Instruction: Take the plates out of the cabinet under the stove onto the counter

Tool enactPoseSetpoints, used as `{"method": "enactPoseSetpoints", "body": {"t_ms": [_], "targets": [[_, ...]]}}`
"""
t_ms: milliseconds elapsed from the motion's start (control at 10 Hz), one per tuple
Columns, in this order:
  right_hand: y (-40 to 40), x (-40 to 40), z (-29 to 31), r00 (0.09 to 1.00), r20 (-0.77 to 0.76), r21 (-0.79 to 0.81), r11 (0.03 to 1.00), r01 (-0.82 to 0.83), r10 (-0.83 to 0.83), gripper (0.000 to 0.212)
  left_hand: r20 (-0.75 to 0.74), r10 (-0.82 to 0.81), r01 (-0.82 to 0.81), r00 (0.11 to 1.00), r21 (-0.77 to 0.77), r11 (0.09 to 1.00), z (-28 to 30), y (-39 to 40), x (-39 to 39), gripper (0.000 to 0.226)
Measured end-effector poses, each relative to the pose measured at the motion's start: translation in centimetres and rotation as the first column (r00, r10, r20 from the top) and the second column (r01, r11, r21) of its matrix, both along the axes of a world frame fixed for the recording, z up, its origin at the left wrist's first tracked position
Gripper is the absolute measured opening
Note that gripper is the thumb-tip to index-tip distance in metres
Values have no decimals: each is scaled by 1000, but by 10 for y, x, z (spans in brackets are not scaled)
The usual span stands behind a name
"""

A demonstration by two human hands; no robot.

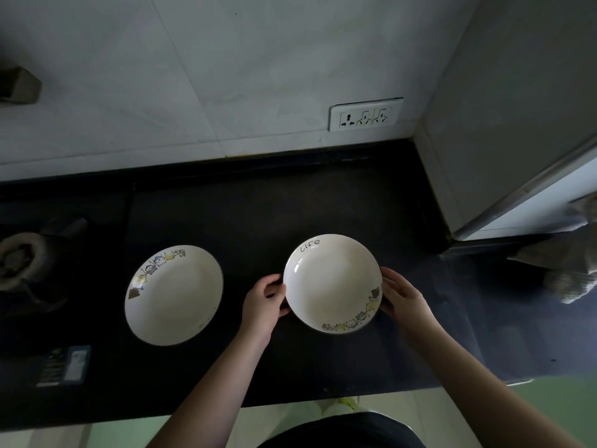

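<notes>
Two white deep plates with cartoon figures along the rim are over the black counter (290, 205). The left plate (173, 295) lies flat on the counter by itself. The right plate (332, 283), marked "life" near its far rim, is held between both hands. My left hand (263, 302) grips its left edge and my right hand (402, 297) grips its right edge. Whether this plate rests on the counter or hovers just above it cannot be told. The cabinet under the stove is out of view.
A gas stove burner (19, 257) sits at the far left of the counter, with a label (64, 367) on the stove's front. A wall socket (365, 115) is on the tiled back wall. A grey wall and ledge (517, 189) stand at right, with cloths (568, 263) hanging there.
</notes>
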State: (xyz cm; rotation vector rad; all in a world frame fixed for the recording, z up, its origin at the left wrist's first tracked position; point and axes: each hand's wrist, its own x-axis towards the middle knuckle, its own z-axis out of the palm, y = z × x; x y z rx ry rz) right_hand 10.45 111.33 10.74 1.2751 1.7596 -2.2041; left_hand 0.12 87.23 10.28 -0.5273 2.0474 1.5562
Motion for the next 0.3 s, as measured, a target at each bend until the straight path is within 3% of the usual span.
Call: {"method": "enactPoseSetpoints", "body": {"t_ms": [100, 200, 300], "targets": [[1, 2, 10, 992, -23, 49, 992, -119, 121, 35, -70, -57, 46, 996, -149, 988, 3, 0, 4, 33], [1, 11, 13, 992, -26, 97, 988, -122, 125, 34, -116, -119, 95, 986, -194, 977, 2, -9, 14, 33], [0, 23, 18, 976, 25, 280, 935, -216, 218, 30, -106, -214, 179, 971, -267, 947, 8, -17, 23, 35]]}}
